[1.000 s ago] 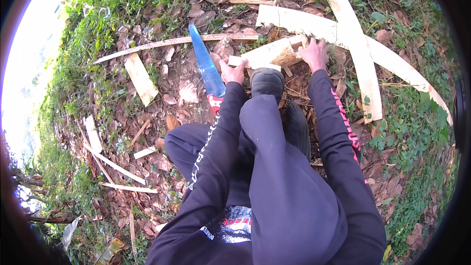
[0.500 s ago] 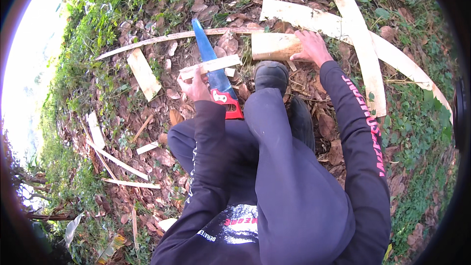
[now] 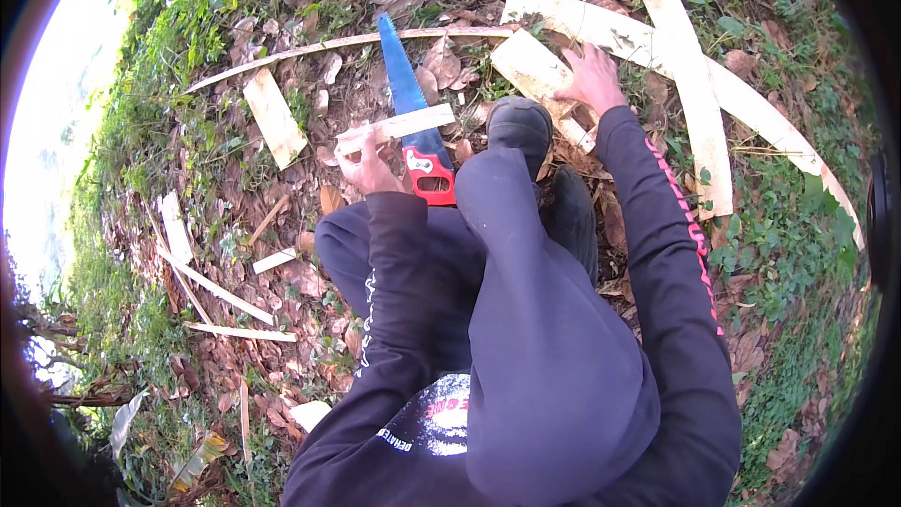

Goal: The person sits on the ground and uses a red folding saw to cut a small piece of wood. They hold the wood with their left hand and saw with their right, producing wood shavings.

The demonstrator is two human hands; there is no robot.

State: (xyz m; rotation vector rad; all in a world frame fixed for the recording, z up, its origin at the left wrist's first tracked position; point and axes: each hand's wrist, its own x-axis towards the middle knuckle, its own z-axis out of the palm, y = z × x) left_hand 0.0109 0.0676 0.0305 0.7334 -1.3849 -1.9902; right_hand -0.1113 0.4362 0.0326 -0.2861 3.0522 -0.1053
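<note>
My left hand (image 3: pixel 372 169) is closed around the near end of a short pale wooden strip (image 3: pixel 408 124), which lies across the blade of a handsaw (image 3: pixel 404 75). The saw has a blue blade and a red handle, and rests with its handle toward my knee. My right hand (image 3: pixel 595 83) is at the right edge of a short, thick wooden board (image 3: pixel 530 68), its fingers spread apart and its thumb side against the wood. This board lies slantwise on the leaves just beyond my dark boot (image 3: pixel 519 127).
A long pale plank (image 3: pixel 601 30) runs along the far right, with another plank (image 3: pixel 690 84) crossing it. A thin strip (image 3: pixel 328 45) curves behind the saw. A short board (image 3: pixel 275 117) and several narrow offcuts (image 3: pixel 221 289) lie on dry leaves to the left.
The thick board has turned from level to slanting, its right end now nearer me. My right hand's fingers have spread off its end. My left hand still holds the strip.
</note>
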